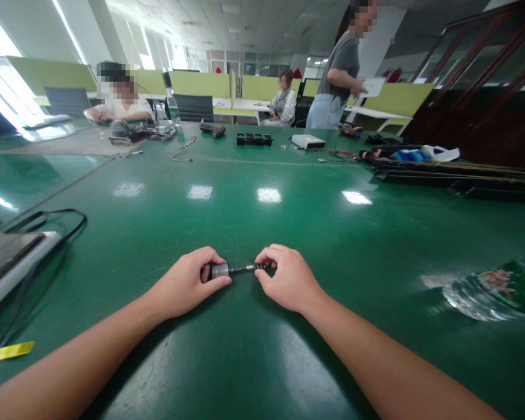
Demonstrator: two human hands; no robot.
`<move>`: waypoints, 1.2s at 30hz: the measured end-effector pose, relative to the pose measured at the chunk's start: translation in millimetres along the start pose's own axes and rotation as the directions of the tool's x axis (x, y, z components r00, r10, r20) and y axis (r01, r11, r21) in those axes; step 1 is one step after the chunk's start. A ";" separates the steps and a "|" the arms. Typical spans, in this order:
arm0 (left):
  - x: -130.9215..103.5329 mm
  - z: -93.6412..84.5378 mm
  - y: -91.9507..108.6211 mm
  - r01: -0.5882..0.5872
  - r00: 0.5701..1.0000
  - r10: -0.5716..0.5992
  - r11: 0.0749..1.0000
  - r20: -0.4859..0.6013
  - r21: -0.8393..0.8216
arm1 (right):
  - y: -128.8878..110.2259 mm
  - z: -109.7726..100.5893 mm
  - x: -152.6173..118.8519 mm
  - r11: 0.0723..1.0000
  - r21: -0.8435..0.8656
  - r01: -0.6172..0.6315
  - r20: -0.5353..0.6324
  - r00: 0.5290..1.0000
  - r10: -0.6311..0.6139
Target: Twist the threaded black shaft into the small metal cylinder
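Note:
Low over the green tabletop (245, 219), my left hand (192, 277) grips a small grey cylinder (220, 270) between thumb and fingers. A thin dark shaft (240, 269) runs from the cylinder toward the right. At its other end my right hand (289, 277) pinches a small dark ribbed piece (259, 266). The shaft and the ribbed piece lie in one line, and they appear to touch. Part of each held piece is hidden by my fingers.
A clear bottle with a green label (503, 289) lies at the right. A white device (17, 262) with black cables sits at the left. Black strips (455, 175), a black block (254, 139) and a white box (307, 142) lie farther back. Several people are beyond the table.

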State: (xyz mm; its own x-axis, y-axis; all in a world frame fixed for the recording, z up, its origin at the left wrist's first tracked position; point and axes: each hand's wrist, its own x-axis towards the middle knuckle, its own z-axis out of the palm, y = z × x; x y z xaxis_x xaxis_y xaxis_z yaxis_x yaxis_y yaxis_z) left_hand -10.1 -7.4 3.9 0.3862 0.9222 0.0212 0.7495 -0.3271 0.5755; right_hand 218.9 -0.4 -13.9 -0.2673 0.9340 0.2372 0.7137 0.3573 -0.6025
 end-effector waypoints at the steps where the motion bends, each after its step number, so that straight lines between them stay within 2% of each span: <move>1: 0.0 0.1 -0.1 -0.001 1.000 0.001 1.000 -0.002 -0.001 | -0.4 -0.4 -0.2 1.000 0.002 0.005 0.004 1.000 -0.005; 8: 0.0 0.0 -0.7 -0.012 1.000 0.012 1.000 0.003 -0.015 | 0.1 -0.1 1.5 0.999 0.017 0.036 0.020 0.999 -0.036; 14: -1.6 0.7 -5.9 -0.066 0.998 0.066 0.998 0.000 -0.016 | -1.4 3.9 -0.4 0.972 0.178 0.156 0.075 0.982 -0.171; 17: -2.1 0.3 -5.5 -0.098 0.995 0.098 0.995 0.006 -0.006 | -3.1 5.2 -2.0 0.958 0.190 0.215 0.117 0.964 -0.239; 21: -2.1 -1.3 -1.2 -0.128 0.992 0.128 0.991 0.011 0.026 | -2.6 6.0 -2.2 0.960 0.189 0.208 0.117 0.966 -0.232; 36: -0.7 -1.6 1.4 -0.131 0.990 0.128 0.990 0.051 0.049 | -2.2 5.2 -1.3 0.952 0.147 0.267 0.136 0.948 -0.287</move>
State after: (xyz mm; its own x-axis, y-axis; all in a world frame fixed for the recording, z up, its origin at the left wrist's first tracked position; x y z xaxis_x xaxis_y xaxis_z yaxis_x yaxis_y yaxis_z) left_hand -10.1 -8.3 6.0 0.5059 0.8610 0.0532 0.7179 -0.4544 0.5274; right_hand 214.3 -2.4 -16.8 -0.5467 0.7839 0.2941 0.5131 0.5913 -0.6222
